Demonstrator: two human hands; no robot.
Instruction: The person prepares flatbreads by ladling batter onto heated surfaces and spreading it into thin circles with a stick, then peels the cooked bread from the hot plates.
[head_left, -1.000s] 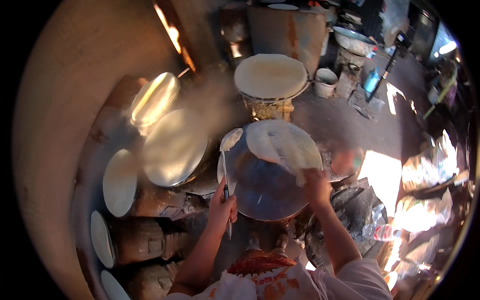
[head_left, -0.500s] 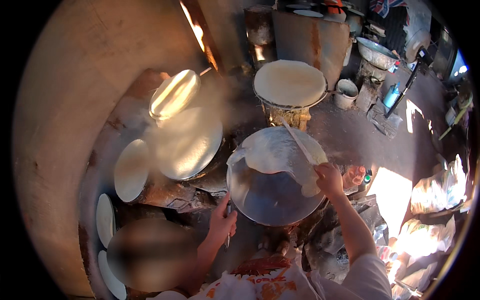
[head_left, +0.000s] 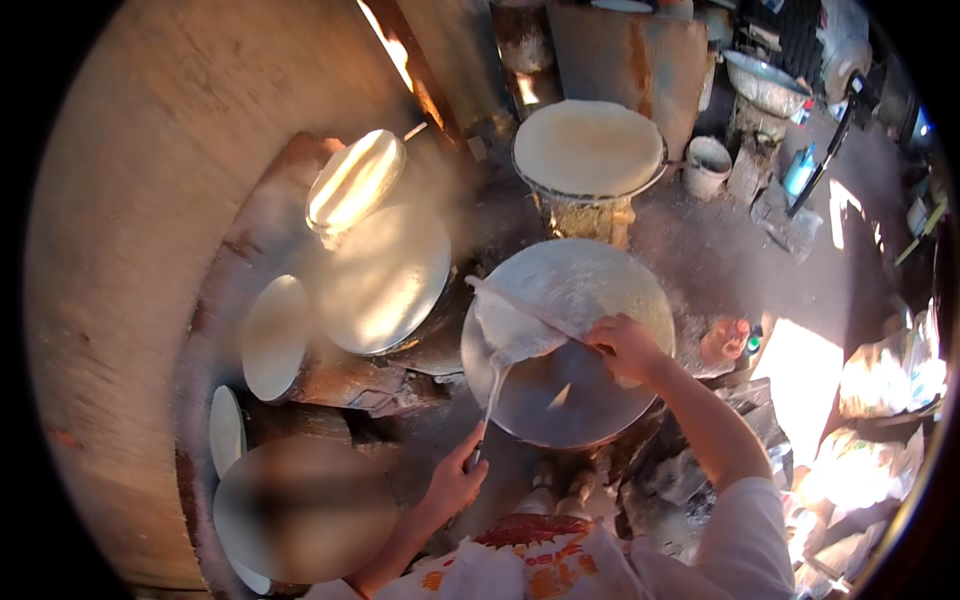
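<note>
Right in front of me is a wide round metal griddle [head_left: 540, 420]. Across it my right hand [head_left: 628, 348] grips one end of a flat pale stick [head_left: 530, 310]. A thin white sheet of batter or dough [head_left: 510, 335] hangs bunched along the stick, over the griddle's left part. My left hand [head_left: 458, 482] is closed round the handle of a long, thin metal-bladed tool [head_left: 494, 385]. Its blade reaches up over the griddle's rim and meets the lower edge of the sheet; whether it is a knife or a spatula I cannot make out.
A pale round sheet lies on a round pan [head_left: 590, 150] on a stump beyond the griddle. Steam veils a second large disc [head_left: 390, 285] at left, with a tilted lid-like disc [head_left: 357, 180] behind it. A bucket [head_left: 708, 168] and plastic bags [head_left: 885, 375] stand at right.
My right hand has moved left with the stick, drawing the white sheet together and off much of the griddle. The blade in my left hand has swung up to the sheet.
</note>
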